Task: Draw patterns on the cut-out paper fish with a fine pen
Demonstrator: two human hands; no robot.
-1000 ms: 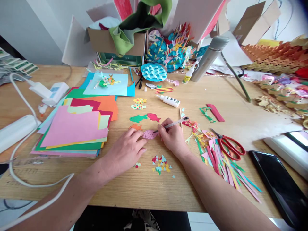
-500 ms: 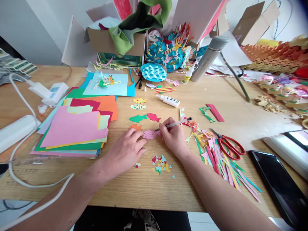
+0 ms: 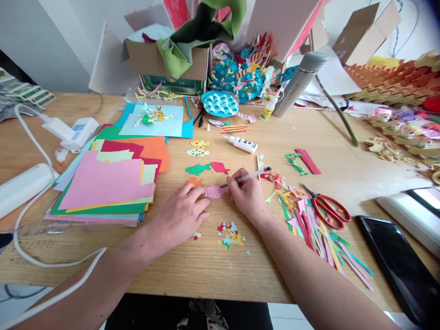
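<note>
A pink paper fish (image 3: 214, 192) covered in dark dots lies flat on the table between my hands. My right hand (image 3: 250, 198) grips a pen (image 3: 255, 174), its tip on the fish near the tail. My left hand (image 3: 178, 208) rests flat with fingers stretched out, fingertips touching the fish's head end. Beyond my fingers lie an orange paper fish (image 3: 195, 181), partly covered, a green fish (image 3: 197, 169) and a red fish (image 3: 220, 167). Two patterned fish, one yellow (image 3: 200, 144) and one pale with coloured dots (image 3: 198, 152), lie farther back.
Small paper scraps (image 3: 229, 234) lie nearer me. At right are red-handled scissors (image 3: 330, 208), paper strips (image 3: 323, 233) and a black phone (image 3: 395, 261). A glue bottle (image 3: 242, 144) lies behind the fish. Coloured paper sheets (image 3: 103, 181) are stacked at left beside a white cable (image 3: 25, 201).
The pen's upper end has swung slightly to the left and lower. My left hand and the pink fish stay where they were.
</note>
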